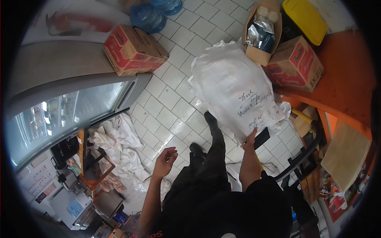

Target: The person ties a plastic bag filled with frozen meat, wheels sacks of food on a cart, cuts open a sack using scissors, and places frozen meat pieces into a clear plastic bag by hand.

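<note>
A large, full white woven sack [228, 79] with black handwriting near its close end lies on the tiled floor in front of me. My right hand [249, 139] is at the sack's near edge, thumb on top and fingers curled round the edge. Beside that hand is a flat dark object [261, 138], whose kind I cannot make out. My left hand [165, 161] hangs in the air over the floor, away from the sack. Its fingers are loosely bent and apart, with nothing in them.
Crumpled white sacks [123, 146] lie at the left, below a glass-door fridge [67, 111]. A red-and-brown carton [135, 49] and blue water bottles [147, 19] stand further off. An open carton [262, 33], another carton [295, 63] and an orange counter [345, 71] border the right.
</note>
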`<state>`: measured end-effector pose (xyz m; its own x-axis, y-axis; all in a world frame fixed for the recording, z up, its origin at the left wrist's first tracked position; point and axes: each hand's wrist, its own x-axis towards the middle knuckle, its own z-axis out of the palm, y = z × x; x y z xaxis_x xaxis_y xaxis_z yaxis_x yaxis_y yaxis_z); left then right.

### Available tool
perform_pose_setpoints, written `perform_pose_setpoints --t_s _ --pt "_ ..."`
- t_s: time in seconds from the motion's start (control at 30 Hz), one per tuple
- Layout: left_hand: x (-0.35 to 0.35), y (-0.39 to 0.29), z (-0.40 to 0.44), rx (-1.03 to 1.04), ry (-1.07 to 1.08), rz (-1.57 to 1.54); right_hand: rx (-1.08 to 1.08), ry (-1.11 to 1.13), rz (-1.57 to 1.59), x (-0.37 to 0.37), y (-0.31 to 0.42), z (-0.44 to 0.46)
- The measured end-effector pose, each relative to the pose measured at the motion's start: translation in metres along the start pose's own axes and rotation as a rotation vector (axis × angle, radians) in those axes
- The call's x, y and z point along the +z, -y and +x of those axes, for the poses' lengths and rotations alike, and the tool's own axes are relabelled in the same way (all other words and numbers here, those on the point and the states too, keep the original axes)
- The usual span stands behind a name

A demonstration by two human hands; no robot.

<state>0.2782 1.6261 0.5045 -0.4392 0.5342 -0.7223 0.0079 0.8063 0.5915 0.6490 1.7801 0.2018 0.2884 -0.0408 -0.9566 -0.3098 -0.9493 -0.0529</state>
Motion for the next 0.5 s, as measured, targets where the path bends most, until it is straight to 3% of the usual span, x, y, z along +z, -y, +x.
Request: perform_pose_setpoints --t_s 0.07,0.1,0.13,0.2,0.23,0.33,0.4,0.5 --pt "0.003 0.023 -0.006 -0.072 0.040 0.005 -0.318 0.158 0.091 0.000 -0.006 0.000" --pt "0.003 0.032 -0.009 -0.139 0.032 0.083 -0.368 0.187 0.170 0.004 -0.009 -0.006" --pt "0.000 0.054 -0.013 -0.154 0.021 0.082 -0.356 0.191 0.156 0.002 -0.019 0.006" --pt "-0.008 0.116 -0.024 -0.247 0.071 0.190 -0.266 0.245 0.604 -0.006 -0.034 0.040" --pt "-0.012 0.139 -0.033 -0.334 0.051 0.186 -0.346 0.247 0.658 0.004 -0.037 0.031" --pt "-0.029 0.201 -0.060 -0.400 0.010 0.201 -0.341 0.282 0.463 0.013 -0.040 -0.021" --pt "-0.029 0.235 -0.068 -0.437 -0.076 -0.042 -0.399 0.251 0.315 0.003 -0.033 -0.044" --pt "-0.023 0.258 -0.066 -0.468 -0.102 -0.229 -0.477 0.558 0.178 -0.020 -0.013 -0.048"
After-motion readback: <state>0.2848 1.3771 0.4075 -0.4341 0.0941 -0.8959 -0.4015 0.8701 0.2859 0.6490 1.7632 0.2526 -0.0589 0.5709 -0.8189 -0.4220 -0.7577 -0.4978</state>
